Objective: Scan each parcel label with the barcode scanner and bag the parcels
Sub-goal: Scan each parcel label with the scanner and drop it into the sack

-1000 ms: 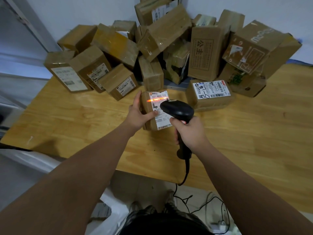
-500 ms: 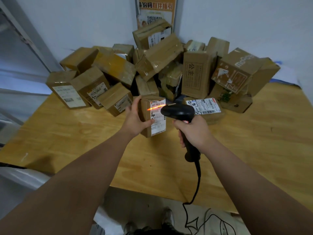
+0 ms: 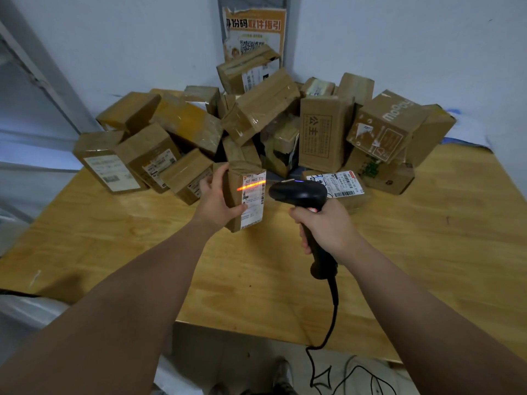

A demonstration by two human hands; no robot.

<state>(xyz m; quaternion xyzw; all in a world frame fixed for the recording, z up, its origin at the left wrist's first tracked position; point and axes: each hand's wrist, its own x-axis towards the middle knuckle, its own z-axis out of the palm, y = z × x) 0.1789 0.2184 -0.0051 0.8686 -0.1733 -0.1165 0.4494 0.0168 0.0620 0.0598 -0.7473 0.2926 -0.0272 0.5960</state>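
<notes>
My left hand (image 3: 218, 199) grips a small brown cardboard parcel (image 3: 246, 195), holding it upright just above the wooden table (image 3: 427, 252), white label facing right. My right hand (image 3: 325, 226) grips the handle of a black barcode scanner (image 3: 298, 193), whose head points left at the label from close by. An orange scan line falls across the top of the label. The scanner's black cable hangs down over the table's front edge.
A heap of brown cardboard parcels (image 3: 265, 115) fills the back of the table against the wall. A flat parcel with a white label (image 3: 342, 183) lies right behind the scanner. A poster (image 3: 253, 32) hangs on the wall. Loose cables lie on the floor (image 3: 356, 377).
My left hand has lifted the parcel and turned it more upright. The scanner stays aimed at its label with the orange line still on it. My head has tilted up, showing more wall.
</notes>
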